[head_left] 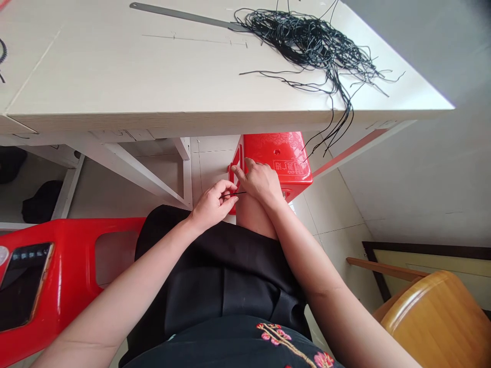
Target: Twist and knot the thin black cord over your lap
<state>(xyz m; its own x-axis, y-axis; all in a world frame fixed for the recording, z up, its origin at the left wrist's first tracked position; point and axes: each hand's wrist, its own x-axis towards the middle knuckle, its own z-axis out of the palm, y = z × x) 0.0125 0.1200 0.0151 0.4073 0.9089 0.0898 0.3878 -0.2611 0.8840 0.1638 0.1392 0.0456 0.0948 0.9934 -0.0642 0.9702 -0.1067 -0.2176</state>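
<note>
My left hand [213,205] pinches a thin black cord [241,192] between thumb and fingertips, just above my knee. The cord runs rightward to the edge of my right hand [263,182], where the rest of it is hidden. That right hand lies palm down across my bare leg [251,217], thumb stretched out and fingers partly out of sight. On the table above, a tangled bundle of black cords [307,43] is spread out, several ends hanging over the front edge. A grey metal ruler [184,17] reaches under the bundle's left side.
The white table [153,87] spans the view in front, with pencil marks on its top. Below it stands a red plastic stool [282,148]. At left, a phone [26,286] lies on another red stool [72,255]. A wooden chair [441,317] is at lower right.
</note>
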